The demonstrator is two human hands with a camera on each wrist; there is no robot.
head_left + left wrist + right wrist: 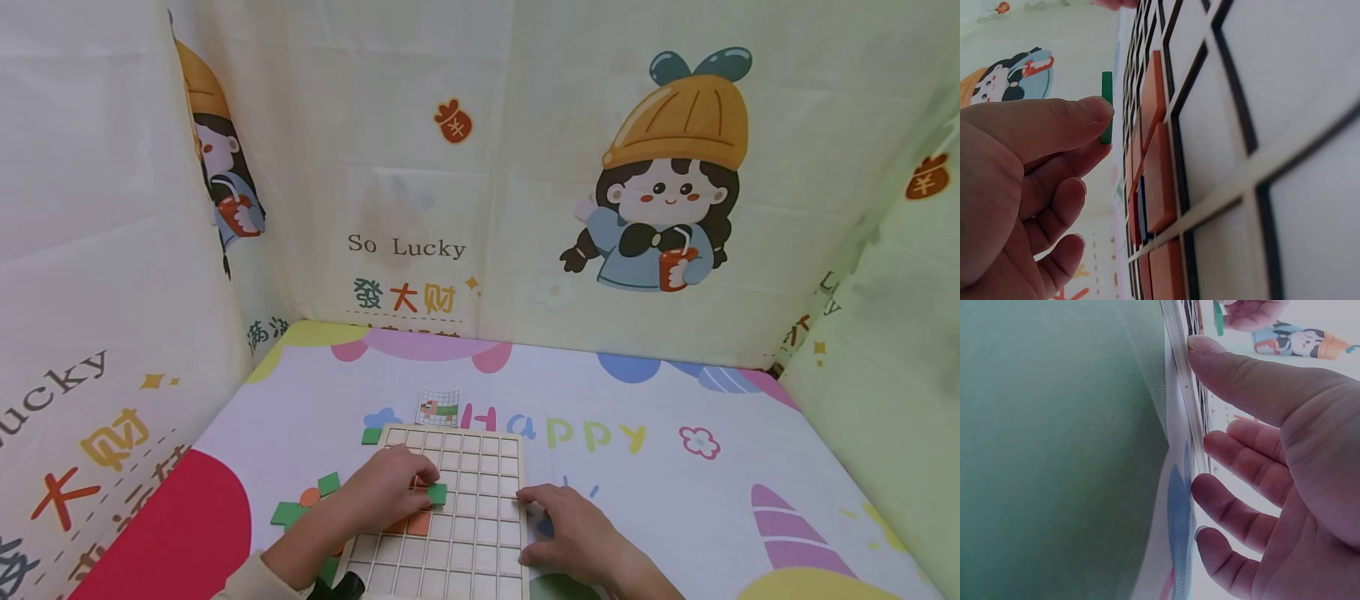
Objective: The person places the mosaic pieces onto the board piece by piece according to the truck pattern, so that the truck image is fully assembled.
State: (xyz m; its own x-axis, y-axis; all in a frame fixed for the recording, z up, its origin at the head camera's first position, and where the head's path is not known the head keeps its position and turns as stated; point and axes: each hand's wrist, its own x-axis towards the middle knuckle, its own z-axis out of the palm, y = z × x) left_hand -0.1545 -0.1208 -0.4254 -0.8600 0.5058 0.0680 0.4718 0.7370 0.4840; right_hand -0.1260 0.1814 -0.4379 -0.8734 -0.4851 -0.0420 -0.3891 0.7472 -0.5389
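My left hand [382, 492] pinches a green square tile [438, 494] between thumb and forefinger, above the wooden grid board [480, 557]. In the left wrist view, the tile [1107, 84] is held edge-on, apart from the board, with the other fingers curled below. Orange tiles [1160, 178] sit in the grid cells, along with a red tile [1134, 219] and a dark blue one [1142, 206]. My right hand [573, 533] touches the board's right edge with its thumb and fingertips. In the right wrist view, its fingers are loosely bent beside the wooden rim [1180, 359].
A small card [438, 408] with a coloured grid picture lies behind the board. Left of the board are loose green tiles [328, 483], an orange round piece [310, 497] and a single green tile [371, 436]. Printed cloth walls [517, 208] enclose the table [675, 517].
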